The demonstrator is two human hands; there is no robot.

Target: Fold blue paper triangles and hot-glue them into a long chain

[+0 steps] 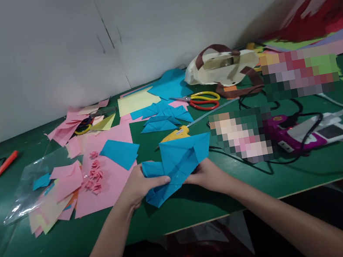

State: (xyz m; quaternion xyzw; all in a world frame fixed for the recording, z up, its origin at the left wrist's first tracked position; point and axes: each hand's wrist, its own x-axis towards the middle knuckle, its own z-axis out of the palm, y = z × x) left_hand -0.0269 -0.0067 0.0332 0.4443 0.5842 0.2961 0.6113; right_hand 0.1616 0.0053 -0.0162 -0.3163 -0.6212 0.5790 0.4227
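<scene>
Paper in blue, creased and partly folded [181, 157], is held just above the green counter [117, 233], near its front edge. The left hand [138, 182] is clamped on its 8 o'clock side, thumb pressed flat over a fold; the right hand [209, 176] grips it from below at 4 o'clock, its fingertips hidden. The hands are apart, with the paper bridging them.

The folding looks well started: crease lines and angled flaps are in place, but a pocket gapes at the left and panels stand loose, so it seems unfinished. At 12 o'clock, beyond a yellow glue gun [175, 133], lie folded blue pieces [162, 123] that look further shaped. At 10 o'clock a flatter blue piece [121, 152] rests on a pink sheet [106, 135]. Small pink paper roses [96, 176] at 9 o'clock appear fully formed. Scissors [205, 105] sit at 1 o'clock, nearer than a cream bag [195, 75]. Whether any glue has been used on the held paper, I cannot tell.
</scene>
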